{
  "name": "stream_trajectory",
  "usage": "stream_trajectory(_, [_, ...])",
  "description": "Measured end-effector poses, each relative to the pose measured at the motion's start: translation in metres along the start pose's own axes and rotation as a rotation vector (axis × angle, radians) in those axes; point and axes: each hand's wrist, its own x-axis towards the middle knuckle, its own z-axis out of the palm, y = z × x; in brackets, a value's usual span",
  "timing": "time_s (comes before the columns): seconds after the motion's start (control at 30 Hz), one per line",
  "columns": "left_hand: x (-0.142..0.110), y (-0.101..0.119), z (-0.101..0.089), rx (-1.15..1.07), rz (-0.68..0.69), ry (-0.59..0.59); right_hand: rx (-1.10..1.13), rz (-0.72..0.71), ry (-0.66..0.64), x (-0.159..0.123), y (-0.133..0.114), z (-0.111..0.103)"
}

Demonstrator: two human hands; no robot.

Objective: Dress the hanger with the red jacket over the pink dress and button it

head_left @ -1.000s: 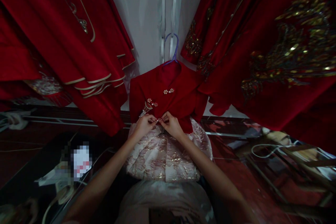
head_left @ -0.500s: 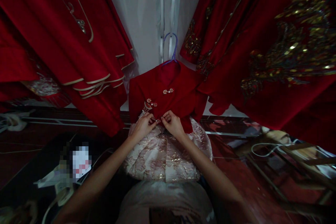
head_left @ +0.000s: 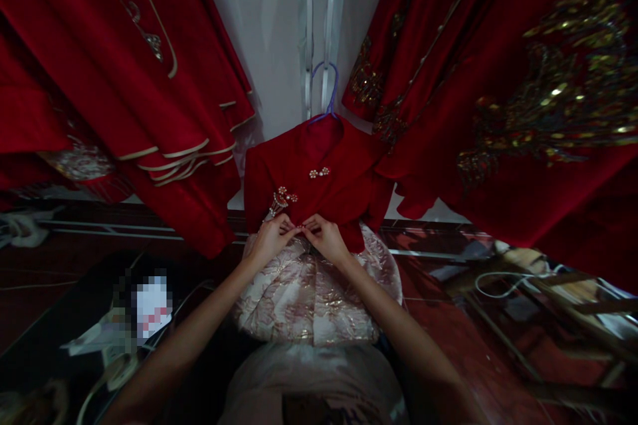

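Observation:
A red jacket (head_left: pixel 343 192) hangs in front of me on a purple hanger (head_left: pixel 333 89). Beaded flower ornaments (head_left: pixel 319 173) sit on its upper front, and a larger beaded piece with dangling strands (head_left: pixel 282 198) is lower on the left. My left hand (head_left: pixel 274 239) pinches the jacket's lower front with thumb and forefinger. Close against it, my right hand (head_left: pixel 325 238) pinches the same spot, fingertips nearly touching. Whatever small part lies between the fingertips is too small to make out. Beneath both hands is a shiny pale brocade cloth (head_left: pixel 319 299) over my lap.
Red garments with pale piping (head_left: pixel 149 93) hang on the left. On the right hangs red cloth with gold sequins (head_left: pixel 563 93). A dark surface at lower left bears a lit, blurred-out object (head_left: pixel 152 309) and cables. A wooden frame (head_left: pixel 508 332) stands at lower right.
My right hand has shifted slightly left and down, bringing its fingertips against those of my left hand. The jacket hangs as before.

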Motion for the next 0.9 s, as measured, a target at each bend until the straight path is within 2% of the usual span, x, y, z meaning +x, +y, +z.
stream_trajectory(0.17, [0.006, -0.001, 0.008, -0.266, -0.065, -0.003, 0.021, 0.038, 0.001, 0.003, -0.008, -0.012])
stream_trajectory(0.3, [0.011, 0.012, 0.010, -0.518, -0.167, -0.063, 0.078, 0.037, -0.181, 0.004, -0.023, -0.034])
stream_trajectory(0.37, [0.016, 0.021, 0.009, -0.695, -0.227, -0.008, 0.102, 0.034, -0.267, 0.003, -0.029, -0.046])
stream_trajectory(0.47, [0.029, 0.029, 0.005, -0.900, -0.285, 0.152, 0.170, 0.035, -0.358, 0.001, -0.036, -0.059])
stream_trajectory(0.57, [0.040, 0.030, 0.001, -0.972, -0.322, 0.241, 0.222, 0.029, -0.372, 0.001, -0.037, -0.066])
stream_trajectory(0.9, [0.039, 0.023, -0.002, -1.077, -0.351, 0.294, 0.211, 0.009, -0.371, 0.003, -0.028, -0.056])
